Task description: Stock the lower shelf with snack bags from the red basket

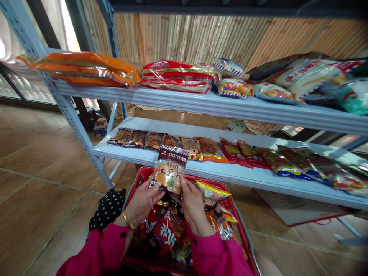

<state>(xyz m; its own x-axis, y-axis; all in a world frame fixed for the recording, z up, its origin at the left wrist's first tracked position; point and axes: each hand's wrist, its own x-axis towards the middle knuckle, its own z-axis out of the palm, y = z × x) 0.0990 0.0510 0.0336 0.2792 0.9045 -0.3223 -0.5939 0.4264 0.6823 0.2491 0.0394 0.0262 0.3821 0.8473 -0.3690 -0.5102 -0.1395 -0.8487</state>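
A brown and white bag of potato chips (168,170) is held up between my two hands, its printed front facing me. My left hand (143,201) grips its lower left edge, and my right hand (194,203) has the lower right edge. Both sets of fingers are closed on the packet. Beneath it stands a red shopping basket (244,230) full of snack bags, among them a red and black bag (166,232) and an orange bag (220,222). My forearms partly cover the basket's contents.
Ahead, a lower metal shelf (138,122) carries a row of snack packets (211,147). Larger bags, such as an orange one (86,69) and red ones (178,76), lie on the shelf above. A polka-dot cloth (110,207) is left of the basket; a flat board (287,207) lies under the shelf.
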